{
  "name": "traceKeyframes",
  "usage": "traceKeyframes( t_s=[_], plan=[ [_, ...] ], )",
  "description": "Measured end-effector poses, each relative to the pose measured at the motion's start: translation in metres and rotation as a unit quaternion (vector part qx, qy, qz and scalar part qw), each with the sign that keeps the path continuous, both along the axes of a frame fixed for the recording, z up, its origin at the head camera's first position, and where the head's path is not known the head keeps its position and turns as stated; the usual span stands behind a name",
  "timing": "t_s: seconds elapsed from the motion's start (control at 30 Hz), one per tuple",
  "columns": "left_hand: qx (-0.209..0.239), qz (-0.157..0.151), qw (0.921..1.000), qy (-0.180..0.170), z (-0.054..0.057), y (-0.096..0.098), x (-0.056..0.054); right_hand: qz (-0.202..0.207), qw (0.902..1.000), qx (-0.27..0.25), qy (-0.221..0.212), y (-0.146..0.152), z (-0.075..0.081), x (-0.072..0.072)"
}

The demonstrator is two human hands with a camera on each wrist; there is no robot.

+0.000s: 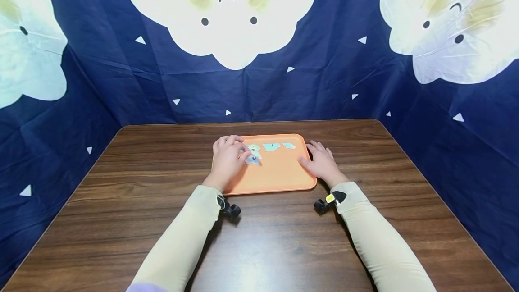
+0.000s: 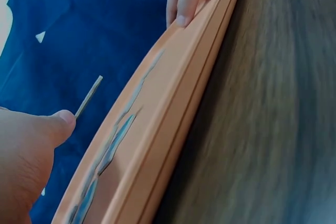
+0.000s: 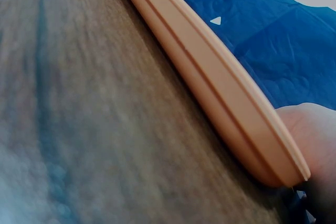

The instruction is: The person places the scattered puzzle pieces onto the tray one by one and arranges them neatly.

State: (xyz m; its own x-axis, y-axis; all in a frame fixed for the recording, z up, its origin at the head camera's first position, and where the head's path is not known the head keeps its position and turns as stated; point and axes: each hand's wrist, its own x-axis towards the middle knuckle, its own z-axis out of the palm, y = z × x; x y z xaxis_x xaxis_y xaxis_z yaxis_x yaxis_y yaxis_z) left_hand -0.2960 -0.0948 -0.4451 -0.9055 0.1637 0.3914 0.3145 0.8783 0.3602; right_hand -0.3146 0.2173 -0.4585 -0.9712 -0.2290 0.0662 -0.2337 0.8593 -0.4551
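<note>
My left hand (image 1: 229, 159) is over the left side of an orange tray (image 1: 279, 177). Between thumb and fingers it pinches a thin flat piece (image 2: 88, 97), seen edge-on in the left wrist view and raised above the tray. Beneath and beside that hand lie several irregular pale blue and yellow pieces, like puzzle pieces, among them a blue piece (image 1: 253, 161). Farther right along the tray's back are a wider light-blue piece (image 1: 271, 147) and a small one (image 1: 289, 145). My right hand (image 1: 323, 163) holds the tray's right rim, thumb inside and fingers outside.
The tray stands toward the back of a brown wooden table (image 1: 267, 238). A dark blue curtain (image 1: 243, 89) with white clouds and triangles surrounds the table's back and sides. Small black cameras hang at both wrists.
</note>
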Motion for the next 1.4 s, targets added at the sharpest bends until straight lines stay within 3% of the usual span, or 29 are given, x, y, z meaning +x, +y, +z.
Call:
traceKeyframes(
  t_s=[0.57,0.93,1.2,1.4],
  plan=[
    [-0.026,0.004,0.9988,-0.04,-0.008,0.032,-0.003,-0.002,1.0,0.0,-0.002,-0.001,0.001,0.004],
    [-0.034,-0.009,0.9971,-0.068,-0.011,0.036,-0.002,0.0,1.0,0.001,0.001,-0.001,-0.001,0.003],
    [-0.047,-0.047,0.9948,-0.077,-0.015,0.037,-0.003,-0.001,1.0,-0.002,0.001,0.001,-0.002,0.003],
    [-0.051,-0.047,0.9947,-0.077,-0.018,0.04,-0.004,-0.003,1.0,-0.002,-0.002,0.001,-0.003,0.003]
  ],
)
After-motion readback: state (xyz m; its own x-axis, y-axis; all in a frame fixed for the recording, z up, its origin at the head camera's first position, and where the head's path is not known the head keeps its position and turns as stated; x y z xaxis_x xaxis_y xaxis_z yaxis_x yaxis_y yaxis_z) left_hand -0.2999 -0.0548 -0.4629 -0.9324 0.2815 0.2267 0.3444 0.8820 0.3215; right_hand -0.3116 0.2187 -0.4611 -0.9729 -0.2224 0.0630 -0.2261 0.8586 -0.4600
